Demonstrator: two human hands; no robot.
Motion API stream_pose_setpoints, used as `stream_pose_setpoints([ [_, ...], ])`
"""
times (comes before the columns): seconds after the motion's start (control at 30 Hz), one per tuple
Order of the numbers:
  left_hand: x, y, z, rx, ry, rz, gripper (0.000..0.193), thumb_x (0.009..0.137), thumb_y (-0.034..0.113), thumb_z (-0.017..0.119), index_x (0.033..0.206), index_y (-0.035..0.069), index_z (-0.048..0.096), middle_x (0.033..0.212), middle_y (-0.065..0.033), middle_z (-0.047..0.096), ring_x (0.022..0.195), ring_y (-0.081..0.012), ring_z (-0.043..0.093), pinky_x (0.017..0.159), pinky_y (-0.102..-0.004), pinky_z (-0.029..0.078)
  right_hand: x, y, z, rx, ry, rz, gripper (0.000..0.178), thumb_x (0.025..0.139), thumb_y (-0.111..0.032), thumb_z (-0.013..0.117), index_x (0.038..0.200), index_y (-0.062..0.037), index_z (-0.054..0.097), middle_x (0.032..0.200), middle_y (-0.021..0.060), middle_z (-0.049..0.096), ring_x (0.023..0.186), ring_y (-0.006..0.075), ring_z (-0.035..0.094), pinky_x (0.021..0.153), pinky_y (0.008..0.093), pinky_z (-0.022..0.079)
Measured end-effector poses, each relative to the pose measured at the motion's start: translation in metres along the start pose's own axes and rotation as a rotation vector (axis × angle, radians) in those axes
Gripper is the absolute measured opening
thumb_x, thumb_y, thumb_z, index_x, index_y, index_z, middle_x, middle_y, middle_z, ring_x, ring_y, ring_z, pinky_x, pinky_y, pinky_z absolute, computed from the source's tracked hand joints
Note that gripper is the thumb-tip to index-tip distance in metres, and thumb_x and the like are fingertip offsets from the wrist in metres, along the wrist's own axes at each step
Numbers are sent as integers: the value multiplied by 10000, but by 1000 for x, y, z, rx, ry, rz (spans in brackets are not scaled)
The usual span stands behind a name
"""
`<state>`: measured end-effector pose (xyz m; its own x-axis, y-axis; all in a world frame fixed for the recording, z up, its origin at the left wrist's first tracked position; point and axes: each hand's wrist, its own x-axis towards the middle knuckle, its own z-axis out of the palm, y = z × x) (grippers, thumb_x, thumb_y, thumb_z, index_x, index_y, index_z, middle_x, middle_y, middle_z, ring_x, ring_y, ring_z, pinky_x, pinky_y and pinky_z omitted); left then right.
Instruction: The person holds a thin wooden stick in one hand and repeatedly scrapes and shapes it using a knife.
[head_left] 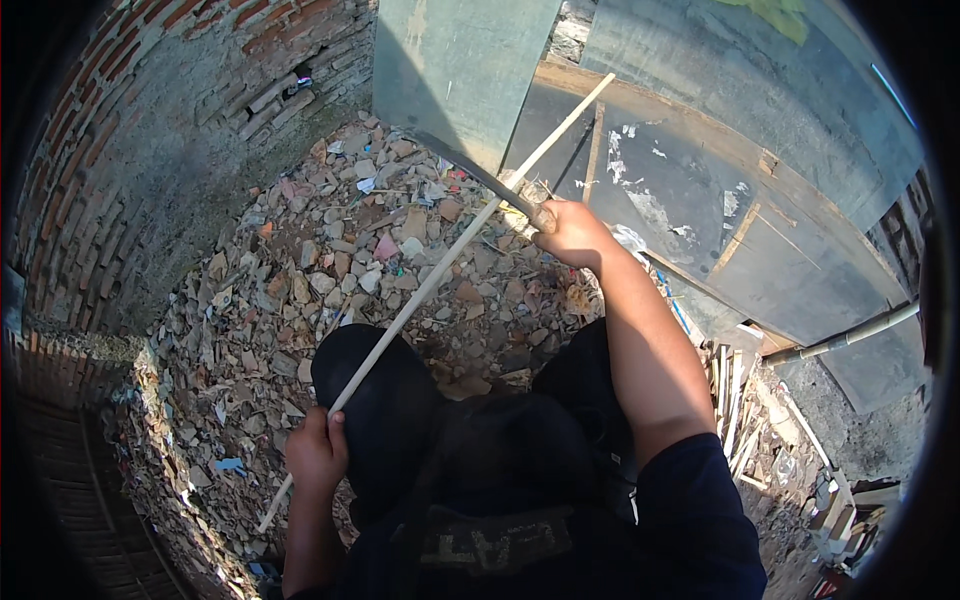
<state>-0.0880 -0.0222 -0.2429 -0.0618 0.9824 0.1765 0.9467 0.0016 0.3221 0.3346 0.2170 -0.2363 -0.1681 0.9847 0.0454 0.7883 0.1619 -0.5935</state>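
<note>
A long, pale stick [428,284], apparently bamboo or wood, runs slantwise from the lower left to the upper right. My left hand [316,450] is closed round it near its lower end, beside my left knee. In my right hand [576,236] is a machete [480,176], gripped by its handle. Its dark blade points to the upper left and crosses the stick above the middle. Whether blade and stick touch there, I cannot tell. The far end of the stick lies in front of dark panels.
Broken bricks and stones [330,270] cover the ground around my legs. A brick wall [150,150] rises on the left. Grey-green boards [460,60] and a dark panel [690,200] stand ahead and right. Split sticks [735,400] and a pole [850,335] are at the right.
</note>
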Motion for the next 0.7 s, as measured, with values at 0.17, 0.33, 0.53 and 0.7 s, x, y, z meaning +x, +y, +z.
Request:
stream_pose_setpoints([
  [0.17, -2, -2, 3, 3, 33, 3, 242, 987, 252, 605, 870, 40, 590, 696, -205, 619, 635, -440, 623, 563, -523, 465, -7, -26, 2, -57, -284, -207, 357, 765, -234, 754, 1042, -17, 695, 850, 181, 717, 794, 296, 695, 743, 408, 530],
  [0.33, -3, 4, 2, 63, 70, -32, 223, 984, 250, 613, 893, 47, 609, 723, -198, 634, 654, -433, 633, 574, -511, 477, 15, 15, 2, 197, -62, 224, 300, 792, -210, 747, 1018, -21, 698, 816, 153, 708, 772, 206, 663, 733, 377, 515],
  [0.53, -8, 10, -10, 47, 50, -68, 202, 972, 235, 632, 911, 43, 615, 763, -194, 641, 679, -414, 640, 597, -510, 480, -7, -9, 2, 15, -126, -20, 353, 769, -247, 722, 1060, -48, 707, 912, 194, 724, 896, 333, 707, 826, 411, 551],
  [0.7, -8, 17, -13, 79, 53, -56, 186, 966, 212, 638, 963, 28, 604, 789, -183, 637, 710, -414, 633, 621, -509, 476, -22, -44, 12, -210, -244, -145, 366, 758, -244, 716, 1080, -68, 709, 947, 201, 723, 955, 358, 704, 847, 452, 553],
])
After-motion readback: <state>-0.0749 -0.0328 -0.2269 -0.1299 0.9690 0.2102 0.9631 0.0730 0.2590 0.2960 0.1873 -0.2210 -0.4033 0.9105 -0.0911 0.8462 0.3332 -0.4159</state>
